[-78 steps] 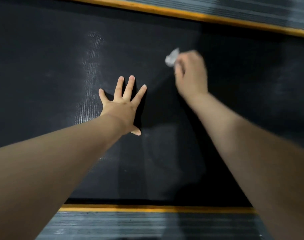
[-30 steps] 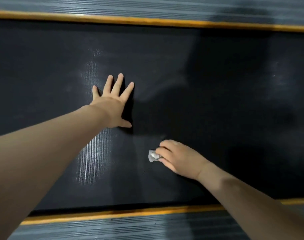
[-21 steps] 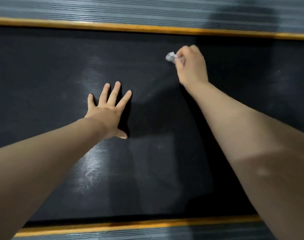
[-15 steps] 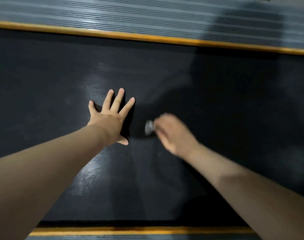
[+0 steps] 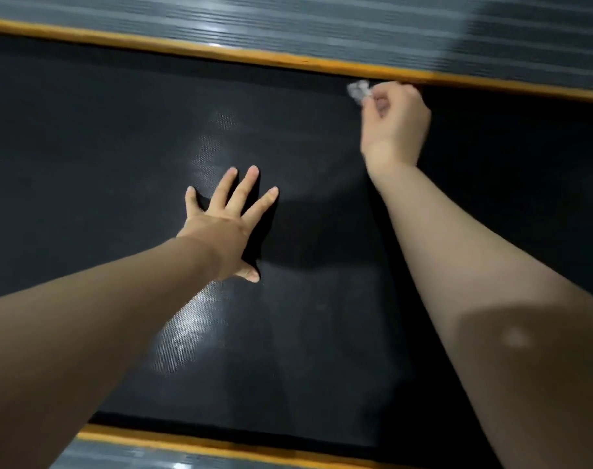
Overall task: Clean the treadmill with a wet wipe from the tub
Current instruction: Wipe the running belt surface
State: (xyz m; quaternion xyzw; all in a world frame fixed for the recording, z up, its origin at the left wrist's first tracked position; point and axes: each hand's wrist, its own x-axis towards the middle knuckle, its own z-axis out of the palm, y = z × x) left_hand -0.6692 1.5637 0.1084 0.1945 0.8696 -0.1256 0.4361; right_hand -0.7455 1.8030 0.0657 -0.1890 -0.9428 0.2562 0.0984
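The black textured treadmill belt (image 5: 85,137) fills the view. My left hand (image 5: 225,225) lies flat on the belt's middle, palm down, fingers spread. My right hand (image 5: 394,121) is stretched to the belt's far edge, fingers closed on a small crumpled whitish wet wipe (image 5: 358,90) that sticks out to the left of the thumb and sits just below the far orange stripe (image 5: 220,54). The tub is not in view.
A grey ribbed side rail (image 5: 322,22) runs beyond the far orange stripe. A second orange stripe (image 5: 186,446) and ribbed rail (image 5: 125,460) border the belt's near edge. Wet, shiny patches (image 5: 186,333) show on the belt beside my left forearm.
My right hand has swept the wipe from the middle of the belt, beside my left hand, up to the far edge. My left hand has stayed planted.
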